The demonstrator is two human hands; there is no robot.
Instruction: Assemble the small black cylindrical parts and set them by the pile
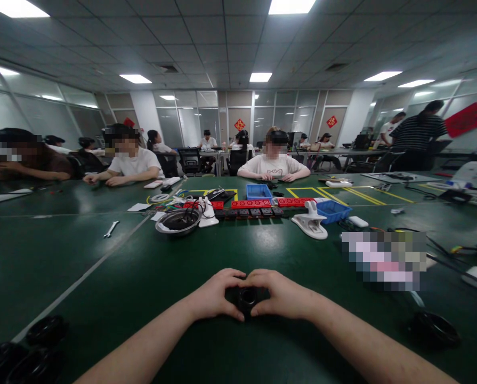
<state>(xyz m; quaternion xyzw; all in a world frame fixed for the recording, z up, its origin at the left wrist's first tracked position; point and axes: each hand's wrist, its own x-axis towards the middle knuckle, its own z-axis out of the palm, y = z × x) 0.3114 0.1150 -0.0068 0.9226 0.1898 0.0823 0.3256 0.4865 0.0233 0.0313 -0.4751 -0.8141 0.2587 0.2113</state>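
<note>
Green worktables, glass partition walls, tiled ceiling, bright panel lights.

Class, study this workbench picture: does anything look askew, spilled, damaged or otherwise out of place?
Nothing looks spilled or broken. One small metal spanner lies alone on the green table, apart from the cluttered parts. Both hands, left hand and right hand, cup a black ring-shaped part.

I see a small black round ring-shaped part against the dark green matte worktop, which has pale grey seam lines and yellow marking tape further back. Two blue plastic bins, red-and-black rows of switch blocks, a white plastic clamp stand, a silver metal bowl w/ black wires. Person opposite: white t-shirt.
</note>
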